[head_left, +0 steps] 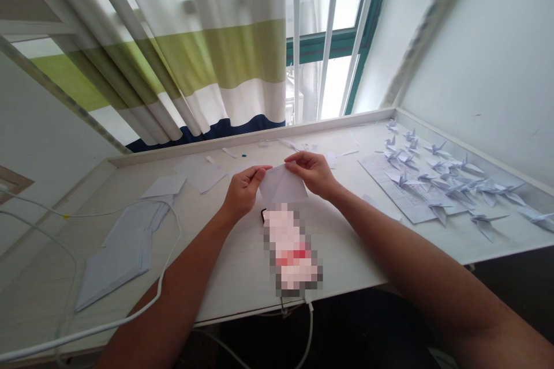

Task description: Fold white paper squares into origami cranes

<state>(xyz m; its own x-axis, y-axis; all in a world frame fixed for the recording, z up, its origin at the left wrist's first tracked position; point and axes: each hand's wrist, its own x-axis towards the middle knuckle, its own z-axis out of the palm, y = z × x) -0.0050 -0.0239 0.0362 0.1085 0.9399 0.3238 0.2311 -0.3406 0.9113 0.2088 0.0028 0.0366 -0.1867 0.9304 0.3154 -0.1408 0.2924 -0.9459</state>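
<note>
Between my two hands a small sheet of white paper (pixel 283 184) is held up over the desk, with faint crease lines across it. My left hand (pixel 243 191) pinches its left upper corner between thumb and fingers. On the other side my right hand (pixel 315 174) grips the top right edge, thumb below and fingers over it. Just under the paper lies a phone (pixel 292 251), its screen blurred out, with a white cable at its near end.
Many folded paper cranes (pixel 445 176) crowd the right side, some on a printed sheet (pixel 389 196). Stacked papers (pixel 125 248) lie at left, with a white cable (pixel 173 242) looping over my left forearm. Paper scraps (pixel 229 153) are scattered at the back, before the curtain (pixel 216 57).
</note>
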